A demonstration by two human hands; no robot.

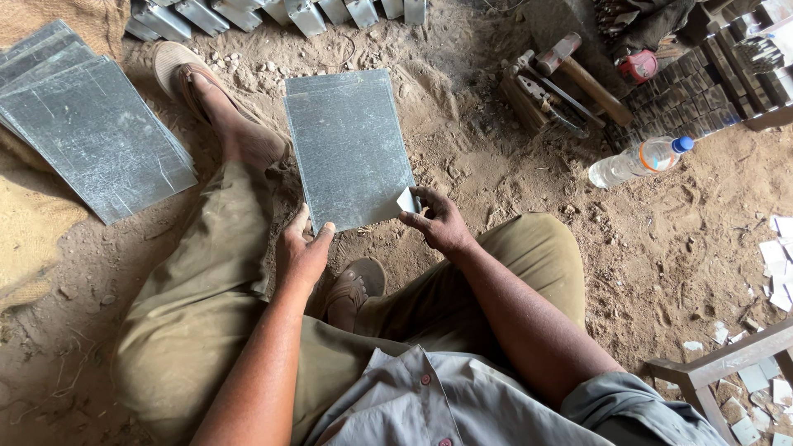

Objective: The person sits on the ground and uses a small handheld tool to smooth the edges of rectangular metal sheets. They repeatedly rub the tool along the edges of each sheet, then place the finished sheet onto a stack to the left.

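Two hands' metal sheet (347,149) over sandy dirt floor (661,248)

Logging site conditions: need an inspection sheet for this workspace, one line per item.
Surface: sandy dirt floor, loose and uneven.
Job's things: grey metal sheet held at its near edge; near right corner bent up.
Clutter: stack of sheets at left, hammer, plastic bottle, pale offcuts at right.
Grips: left hand pinches the sheet's near left edge; right hand holds the bent corner.
Cables: nothing seen.
Surroundings: folded metal pieces along the top, wooden frame lower right.
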